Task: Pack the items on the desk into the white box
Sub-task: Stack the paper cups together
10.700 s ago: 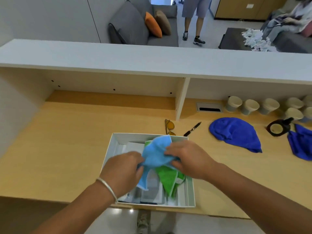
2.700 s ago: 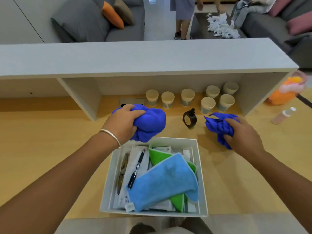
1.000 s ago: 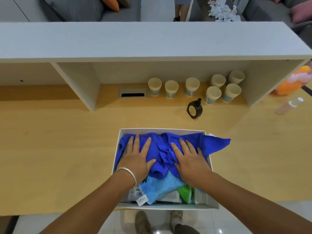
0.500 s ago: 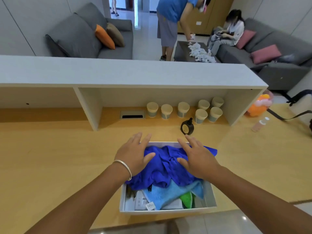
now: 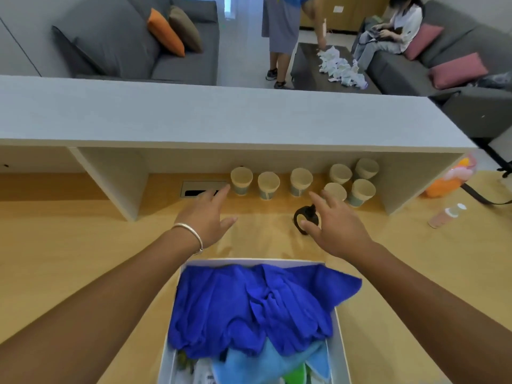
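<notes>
Both hands lifted off blue cloths [image 5: 249, 306], left hand [image 5: 206, 214] spread empty, right hand [image 5: 335, 225] spread beside black roll [image 5: 300, 217]

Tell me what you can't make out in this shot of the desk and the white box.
All in the head view:
- White box: its near end is cut off by the bottom edge.
- Box contents: mostly hidden under the dark blue cloths and the light blue cloth.
- Black round item: partly behind the right hand; what it is stays unclear.
- Paper cups: printing too small to read.
</notes>
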Action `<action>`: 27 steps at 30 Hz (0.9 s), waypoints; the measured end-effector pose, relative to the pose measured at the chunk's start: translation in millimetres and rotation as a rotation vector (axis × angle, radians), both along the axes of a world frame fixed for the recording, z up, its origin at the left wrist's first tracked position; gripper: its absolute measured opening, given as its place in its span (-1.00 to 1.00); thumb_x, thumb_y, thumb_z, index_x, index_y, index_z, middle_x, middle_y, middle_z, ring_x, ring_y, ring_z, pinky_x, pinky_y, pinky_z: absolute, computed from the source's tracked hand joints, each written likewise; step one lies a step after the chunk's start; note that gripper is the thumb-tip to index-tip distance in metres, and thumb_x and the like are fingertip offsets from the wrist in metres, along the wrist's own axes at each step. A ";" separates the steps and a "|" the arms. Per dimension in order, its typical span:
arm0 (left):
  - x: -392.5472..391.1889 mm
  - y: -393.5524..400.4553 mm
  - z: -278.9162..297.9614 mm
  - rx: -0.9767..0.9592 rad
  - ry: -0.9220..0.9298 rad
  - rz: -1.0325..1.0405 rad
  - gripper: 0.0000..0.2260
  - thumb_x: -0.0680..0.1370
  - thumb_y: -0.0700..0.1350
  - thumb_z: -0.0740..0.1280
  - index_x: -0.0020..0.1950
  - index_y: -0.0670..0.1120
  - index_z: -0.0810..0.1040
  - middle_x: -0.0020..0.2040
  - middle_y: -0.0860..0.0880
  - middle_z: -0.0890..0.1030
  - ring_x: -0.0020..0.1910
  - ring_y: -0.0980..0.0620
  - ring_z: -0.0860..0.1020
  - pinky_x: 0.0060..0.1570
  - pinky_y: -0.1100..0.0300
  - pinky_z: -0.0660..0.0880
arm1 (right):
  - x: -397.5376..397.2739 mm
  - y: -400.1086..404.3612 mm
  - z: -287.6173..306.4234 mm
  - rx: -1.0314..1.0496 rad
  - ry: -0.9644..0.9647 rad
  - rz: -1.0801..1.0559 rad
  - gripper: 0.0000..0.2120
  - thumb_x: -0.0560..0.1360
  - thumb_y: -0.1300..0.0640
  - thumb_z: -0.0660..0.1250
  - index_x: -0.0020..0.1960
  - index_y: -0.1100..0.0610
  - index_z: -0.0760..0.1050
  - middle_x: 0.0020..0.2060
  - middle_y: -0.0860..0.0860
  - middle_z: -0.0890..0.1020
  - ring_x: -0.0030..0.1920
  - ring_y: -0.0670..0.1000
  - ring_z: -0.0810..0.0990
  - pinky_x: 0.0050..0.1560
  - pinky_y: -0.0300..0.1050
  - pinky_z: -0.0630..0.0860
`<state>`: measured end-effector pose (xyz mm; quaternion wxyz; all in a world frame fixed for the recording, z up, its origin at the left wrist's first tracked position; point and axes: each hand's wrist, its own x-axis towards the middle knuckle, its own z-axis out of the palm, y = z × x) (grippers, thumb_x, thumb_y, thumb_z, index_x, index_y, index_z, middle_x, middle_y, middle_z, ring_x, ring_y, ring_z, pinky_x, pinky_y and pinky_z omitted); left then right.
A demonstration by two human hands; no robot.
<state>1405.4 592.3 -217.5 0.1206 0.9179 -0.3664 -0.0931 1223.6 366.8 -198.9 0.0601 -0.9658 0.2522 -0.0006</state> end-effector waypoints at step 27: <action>122.5 -151.3 -97.0 -0.215 0.292 0.234 -0.40 0.29 -0.01 0.54 0.27 -0.10 0.46 0.19 -0.12 0.56 0.15 -0.15 0.54 0.02 0.09 0.48 | 194.9 -77.5 -104.7 0.175 0.087 0.307 -0.30 0.39 -0.09 0.45 0.41 0.08 0.23 0.22 0.07 0.44 0.15 0.14 0.51 -0.14 -0.09 0.37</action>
